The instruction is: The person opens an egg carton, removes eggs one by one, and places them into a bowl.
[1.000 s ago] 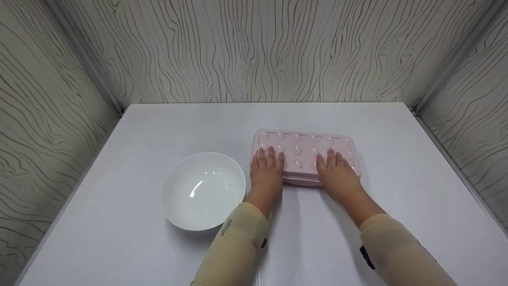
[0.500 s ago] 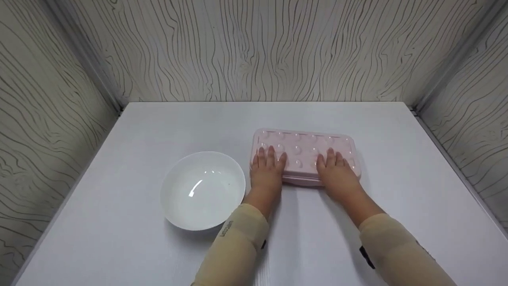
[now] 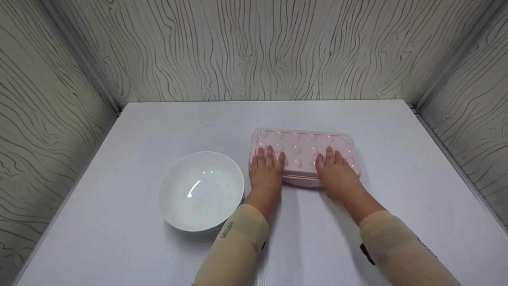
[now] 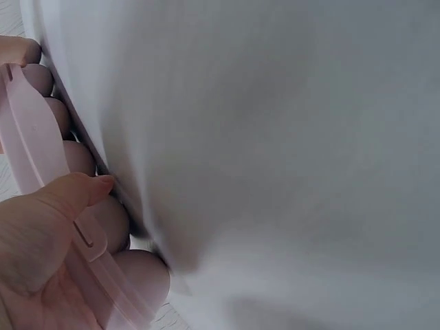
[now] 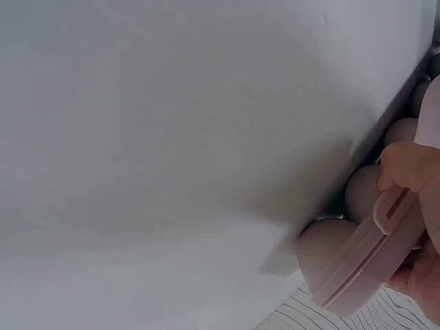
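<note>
A pink lidded plastic egg box [image 3: 304, 142] lies on the white table, its lid down and covered in rows of small round bumps. My left hand [image 3: 266, 180] holds its front left part, fingers stretched over the lid. In the left wrist view the left thumb [image 4: 86, 189] wraps the front edge against rounded cups [image 4: 141, 271] below the rim. My right hand [image 3: 339, 178] holds the front right part the same way. The right thumb [image 5: 399, 165] lies over the front edge beside a slotted tab [image 5: 388, 210]. The box's inside is hidden.
A white bowl [image 3: 202, 194] with nothing in it stands just left of the box, beside my left forearm. Wood-grain panels [image 3: 254, 47] close off the back and both sides of the white table [image 3: 178, 123].
</note>
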The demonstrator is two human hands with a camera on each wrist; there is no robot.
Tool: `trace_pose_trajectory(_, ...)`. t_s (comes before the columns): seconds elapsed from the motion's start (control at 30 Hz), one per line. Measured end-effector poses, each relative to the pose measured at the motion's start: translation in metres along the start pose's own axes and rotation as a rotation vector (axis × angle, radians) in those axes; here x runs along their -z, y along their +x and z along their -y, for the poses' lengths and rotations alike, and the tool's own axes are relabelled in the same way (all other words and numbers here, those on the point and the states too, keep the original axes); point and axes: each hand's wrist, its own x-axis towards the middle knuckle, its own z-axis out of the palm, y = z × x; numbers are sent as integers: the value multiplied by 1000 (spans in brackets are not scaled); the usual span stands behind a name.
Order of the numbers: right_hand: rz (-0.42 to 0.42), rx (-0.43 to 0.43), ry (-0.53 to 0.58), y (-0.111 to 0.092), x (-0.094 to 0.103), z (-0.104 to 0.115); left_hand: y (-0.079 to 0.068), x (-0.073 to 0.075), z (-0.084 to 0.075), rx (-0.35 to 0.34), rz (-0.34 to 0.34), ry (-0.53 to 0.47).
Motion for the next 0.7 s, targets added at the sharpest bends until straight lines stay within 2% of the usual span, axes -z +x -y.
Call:
trace_pose_trajectory(0.43, -66, 44, -40, -2, -2, -6, 9, -5, -11, -17, -45, 72)
trace_pose_trajectory(0.6, -99, 62, -80, -4, -3, -8, 11, -2, -15, -28, -46, 136)
trace_pose_trajectory(0.7, -90, 59, -85, -5, -1, -10, 12, -1, -17, -49, -42, 170)
